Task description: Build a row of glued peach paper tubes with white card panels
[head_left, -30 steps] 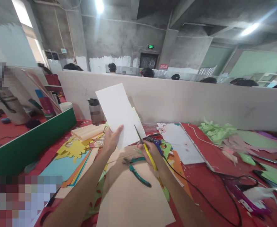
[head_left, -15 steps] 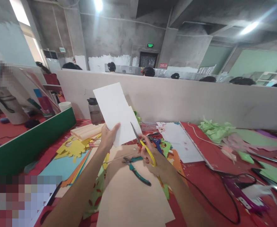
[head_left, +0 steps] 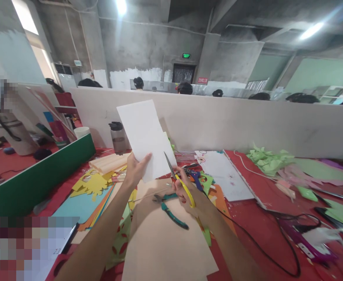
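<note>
A white sheet of paper (head_left: 143, 130) is pinched at its lower left by my left hand (head_left: 136, 168), thumb in front. It is held up, tilted, above the desk. My right hand (head_left: 185, 189) grips yellow-handled scissors (head_left: 185, 190), whose blades point up and left in front of the paper's lower right part. Whether the blades touch the paper I cannot tell. Below both hands, teal-handled pliers (head_left: 173, 212) lie on a large beige sheet (head_left: 162, 249).
Yellow cut paper (head_left: 93, 183) and a water bottle (head_left: 118, 137) are on the left, near a green divider (head_left: 42, 171). To the right are a white drawn-on sheet (head_left: 226, 175), crumpled green paper (head_left: 265, 160), a black cable (head_left: 256, 248) and a purple power strip (head_left: 306, 244). A pale partition (head_left: 232, 121) stands behind.
The view has shifted slightly. The white paper is turned a little and appears marginally farther right. Both hands keep their hold on the paper and scissors.
</note>
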Tool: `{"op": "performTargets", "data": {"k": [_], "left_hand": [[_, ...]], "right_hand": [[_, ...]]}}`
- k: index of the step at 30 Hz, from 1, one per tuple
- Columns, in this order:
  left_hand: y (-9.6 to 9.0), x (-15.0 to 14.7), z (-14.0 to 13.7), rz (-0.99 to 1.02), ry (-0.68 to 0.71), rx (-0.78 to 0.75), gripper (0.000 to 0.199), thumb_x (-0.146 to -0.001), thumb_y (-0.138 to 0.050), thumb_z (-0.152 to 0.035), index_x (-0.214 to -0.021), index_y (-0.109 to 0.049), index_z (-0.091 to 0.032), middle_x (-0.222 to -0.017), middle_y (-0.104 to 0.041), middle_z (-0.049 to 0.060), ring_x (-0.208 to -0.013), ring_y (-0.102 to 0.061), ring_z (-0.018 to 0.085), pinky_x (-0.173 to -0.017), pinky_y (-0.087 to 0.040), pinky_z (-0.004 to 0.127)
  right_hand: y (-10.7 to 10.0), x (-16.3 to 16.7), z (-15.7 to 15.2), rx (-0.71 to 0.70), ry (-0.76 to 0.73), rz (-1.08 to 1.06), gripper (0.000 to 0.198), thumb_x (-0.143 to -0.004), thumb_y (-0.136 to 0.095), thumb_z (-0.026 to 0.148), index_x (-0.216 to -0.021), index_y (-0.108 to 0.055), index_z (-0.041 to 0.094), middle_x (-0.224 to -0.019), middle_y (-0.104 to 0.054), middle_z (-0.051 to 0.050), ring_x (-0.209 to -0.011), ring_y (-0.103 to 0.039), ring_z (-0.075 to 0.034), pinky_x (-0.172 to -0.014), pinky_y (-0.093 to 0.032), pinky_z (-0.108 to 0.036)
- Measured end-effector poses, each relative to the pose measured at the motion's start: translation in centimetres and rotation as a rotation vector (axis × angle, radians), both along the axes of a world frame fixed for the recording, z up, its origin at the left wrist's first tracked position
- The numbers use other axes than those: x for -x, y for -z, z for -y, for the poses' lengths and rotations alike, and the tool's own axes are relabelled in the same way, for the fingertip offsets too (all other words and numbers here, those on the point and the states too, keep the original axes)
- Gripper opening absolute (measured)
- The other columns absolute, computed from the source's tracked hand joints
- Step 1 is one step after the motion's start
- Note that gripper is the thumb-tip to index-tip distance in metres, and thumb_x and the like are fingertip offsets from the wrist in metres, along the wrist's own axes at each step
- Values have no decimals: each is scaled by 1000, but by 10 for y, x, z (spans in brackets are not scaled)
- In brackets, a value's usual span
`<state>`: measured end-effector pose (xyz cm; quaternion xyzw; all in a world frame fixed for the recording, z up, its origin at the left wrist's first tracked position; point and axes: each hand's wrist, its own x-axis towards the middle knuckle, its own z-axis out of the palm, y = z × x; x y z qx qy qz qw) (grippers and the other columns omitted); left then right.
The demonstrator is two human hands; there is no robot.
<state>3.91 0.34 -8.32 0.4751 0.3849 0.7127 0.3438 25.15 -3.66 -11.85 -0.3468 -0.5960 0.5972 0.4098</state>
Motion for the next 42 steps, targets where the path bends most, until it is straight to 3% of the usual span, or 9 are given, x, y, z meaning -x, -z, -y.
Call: {"op": "performTargets", "data": {"k": [5,13,20,26,33,35,40,42], "left_hand": [[2,4,-2,-36,-20,-45,52,-72,-78,-42,-113,-66,-14,-111,-73,13,-95,-69,26,-81,-55,35],[5,-1,-2,28,26,53,51,-70,-79,-43,-109,-67,-12,-111,-73,14,-93,-70,26,-81,-55,35],[2,-3,1,-17,34,54,45,-70,-79,-44,-100,-70,-11,-106,-74,14,-90,-70,25,-80,-55,35],[6,-4,-2,0,37,37,46,-71,-78,-42,-105,-69,-12,-107,-74,13,-91,-70,24,-80,-55,35],[14,-5,-6,20,-8,34,50,-74,-77,-42,-112,-67,-12,-109,-73,14,-89,-70,24,-76,-55,33],[13,-4,-6,21,-6,50,51,-73,-77,-43,-112,-67,-12,-109,-73,14,-89,-70,25,-76,-56,34],[10,-2,-3,-14,47,71,48,-71,-79,-43,-105,-68,-12,-106,-74,14,-90,-70,26,-80,-56,37],[9,-2,-2,-48,56,59,45,-71,-79,-42,-103,-68,-12,-107,-74,14,-94,-70,26,-83,-56,37]], "right_hand": [[-4,-2,-3,33,-69,-3,57,-84,-62,52,-133,-38,36,-77,-46,6,-47,-19,-6,-41,-17,-21],[-6,-3,2,100,-48,-40,55,-83,-65,51,-130,-39,36,-74,-43,6,-47,-23,-7,-41,-18,-20],[-8,6,14,-17,84,92,47,-90,-51,59,-128,-40,32,-57,-23,11,-42,-12,-8,-39,-13,-20],[-17,7,14,-213,154,247,47,-91,-50,55,-127,-40,27,-55,-32,11,-41,-22,-9,-39,-18,-21],[-21,6,7,-374,175,395,45,-92,-52,45,-127,-38,22,-61,-48,7,-50,-45,-13,-49,-33,-22],[-20,8,10,-374,194,389,42,-92,-51,45,-125,-39,22,-62,-48,7,-49,-45,-12,-48,-33,-22],[-10,10,8,-232,149,326,39,-94,-45,52,-119,-33,25,-58,-44,11,-35,-29,-7,-38,-24,-19],[-5,10,2,-262,182,344,39,-93,-47,52,-116,-32,24,-56,-44,11,-37,-37,-9,-39,-27,-19]]}}
